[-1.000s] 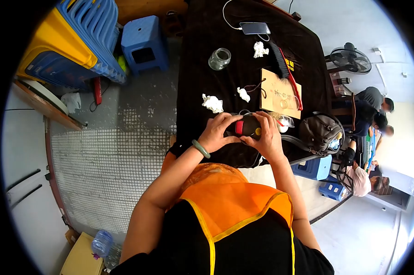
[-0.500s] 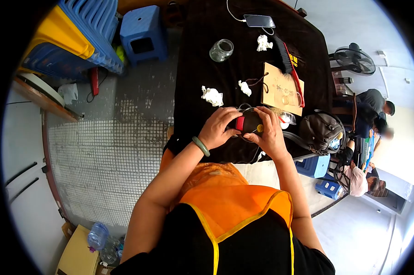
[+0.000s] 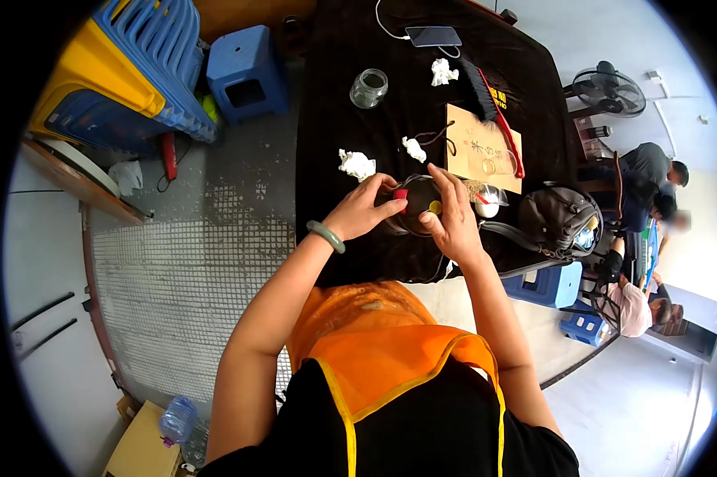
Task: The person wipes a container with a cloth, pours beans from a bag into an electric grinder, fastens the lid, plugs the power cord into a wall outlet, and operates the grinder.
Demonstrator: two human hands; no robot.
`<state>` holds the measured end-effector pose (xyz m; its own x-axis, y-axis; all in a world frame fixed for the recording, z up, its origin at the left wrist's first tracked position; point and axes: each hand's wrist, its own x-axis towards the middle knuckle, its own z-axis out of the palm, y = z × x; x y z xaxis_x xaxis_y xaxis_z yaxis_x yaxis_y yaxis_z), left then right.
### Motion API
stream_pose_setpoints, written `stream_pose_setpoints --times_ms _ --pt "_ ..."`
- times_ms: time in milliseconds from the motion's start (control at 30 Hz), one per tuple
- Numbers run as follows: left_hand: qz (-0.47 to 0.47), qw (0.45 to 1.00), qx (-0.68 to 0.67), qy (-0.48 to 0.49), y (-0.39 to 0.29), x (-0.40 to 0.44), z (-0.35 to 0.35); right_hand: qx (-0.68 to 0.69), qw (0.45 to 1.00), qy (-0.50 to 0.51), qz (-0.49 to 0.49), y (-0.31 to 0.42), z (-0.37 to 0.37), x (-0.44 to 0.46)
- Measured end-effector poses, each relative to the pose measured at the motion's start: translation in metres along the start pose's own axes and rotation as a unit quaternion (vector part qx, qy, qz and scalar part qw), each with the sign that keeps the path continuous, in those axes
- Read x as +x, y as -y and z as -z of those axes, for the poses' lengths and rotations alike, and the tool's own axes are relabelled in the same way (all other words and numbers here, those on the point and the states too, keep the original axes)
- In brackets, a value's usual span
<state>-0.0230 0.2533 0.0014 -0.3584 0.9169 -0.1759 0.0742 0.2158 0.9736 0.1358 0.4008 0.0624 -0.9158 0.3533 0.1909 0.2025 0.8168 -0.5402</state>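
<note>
Between my hands on the dark cloth sits a dark round object (image 3: 422,208) with a clear, glassy rim; its kind is hard to make out. A red patch (image 3: 400,199) shows on its left side, and a small yellow spot (image 3: 435,207) on its right. My left hand (image 3: 365,210), with a green bangle at the wrist, has its fingers and thumb closed around the left side at the red patch. My right hand (image 3: 455,219) is at the right side with fingers stretched apart, thumb near the yellow spot.
Crumpled white tissues (image 3: 357,164), a glass jar (image 3: 369,88), a phone (image 3: 434,36), a brush (image 3: 485,103), a paper bag (image 3: 477,147) and a backpack (image 3: 561,222) lie on the table. Blue stools (image 3: 247,71) stand left. People (image 3: 648,171) are at the far right.
My right hand has loosened from the round object and its fingers have spread. My left hand stays on the left side. The whole view has shifted slightly.
</note>
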Motion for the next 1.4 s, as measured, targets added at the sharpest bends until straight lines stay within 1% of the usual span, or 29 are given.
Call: stream_pose_setpoints --times_ms 67,100,133,167,233,300,433,533,567,633,733,800,833,933,967,1000,1033,1067,1167,1267,1300,1400 --pt "0.013 0.999 0.017 0.033 -0.009 0.007 0.004 0.105 0.993 -0.045 -0.017 -0.003 -0.001 -0.005" --pt "0.016 0.999 0.020 0.045 -0.005 0.011 0.005 0.161 0.985 -0.058 -0.034 -0.005 -0.001 -0.009" --pt "0.019 0.998 0.023 0.058 0.000 0.014 0.004 0.201 0.974 -0.092 -0.049 -0.011 -0.004 -0.014" --pt "0.012 0.999 0.002 0.052 0.005 0.017 0.003 0.221 0.967 -0.105 -0.067 -0.017 -0.004 -0.021" --pt "0.032 0.997 -0.027 0.069 0.004 0.019 0.006 0.272 0.947 -0.138 -0.099 -0.029 -0.007 -0.034" --pt "0.054 0.995 -0.039 0.079 0.000 0.020 0.006 0.284 0.941 -0.135 -0.128 -0.039 -0.007 -0.050" --pt "0.021 0.997 -0.049 0.058 -0.005 0.020 0.003 0.315 0.924 -0.144 -0.165 -0.054 -0.018 -0.078" --pt "0.061 0.993 -0.054 0.083 -0.011 0.019 0.005 0.332 0.913 -0.154 -0.184 -0.059 -0.033 -0.094" --pt "0.068 0.991 -0.047 0.106 -0.010 0.021 0.009 0.340 0.909 -0.153 -0.189 -0.061 -0.040 -0.098" --pt "0.054 0.992 -0.017 0.109 -0.014 0.023 0.012 0.367 0.894 -0.155 -0.203 -0.059 -0.044 -0.101" --pt "0.052 0.990 -0.009 0.129 -0.018 0.027 0.015 0.353 0.901 -0.147 -0.203 -0.059 -0.045 -0.107" --pt "0.053 0.990 -0.026 0.130 -0.022 0.025 0.014 0.364 0.894 -0.152 -0.213 -0.058 -0.044 -0.112" --pt "0.057 0.989 -0.006 0.137 -0.019 0.026 0.016 0.369 0.890 -0.154 -0.218 -0.058 -0.042 -0.114" --pt "0.028 0.994 0.003 0.104 -0.022 0.027 0.013 0.332 0.902 -0.148 -0.234 -0.061 -0.038 -0.124" --pt "-0.039 0.989 0.100 0.098 -0.024 0.028 0.011 0.342 0.891 -0.158 -0.254 -0.060 -0.037 -0.127" --pt "-0.081 0.969 0.221 0.080 -0.050 0.024 0.003 0.302 0.904 -0.157 -0.257 -0.060 -0.038 -0.129" --pt "-0.148 0.937 0.306 0.078 -0.065 0.023 -0.005 0.263 0.916 -0.154 -0.260 -0.060 -0.040 -0.131" --pt "-0.214 0.895 0.386 0.075 -0.074 0.023 -0.012 0.223 0.927 -0.150 -0.262 -0.059 -0.041 -0.132" --pt "-0.253 0.850 0.455 0.086 -0.093 0.026 -0.034 0.137 0.955 -0.166 -0.205 -0.057 -0.048 -0.127" --pt "-0.197 0.851 0.474 0.113 -0.092 0.032 -0.040 0.077 0.972 -0.170 -0.142 -0.057 -0.054 -0.118" --pt "-0.195 0.856 0.466 0.113 -0.095 0.032 -0.043 0.079 0.974 -0.166 -0.135 -0.056 -0.052 -0.112" --pt "-0.170 0.844 0.495 0.119 -0.100 0.031 -0.047 0.092 0.976 -0.159 -0.120 -0.055 -0.053 -0.097"
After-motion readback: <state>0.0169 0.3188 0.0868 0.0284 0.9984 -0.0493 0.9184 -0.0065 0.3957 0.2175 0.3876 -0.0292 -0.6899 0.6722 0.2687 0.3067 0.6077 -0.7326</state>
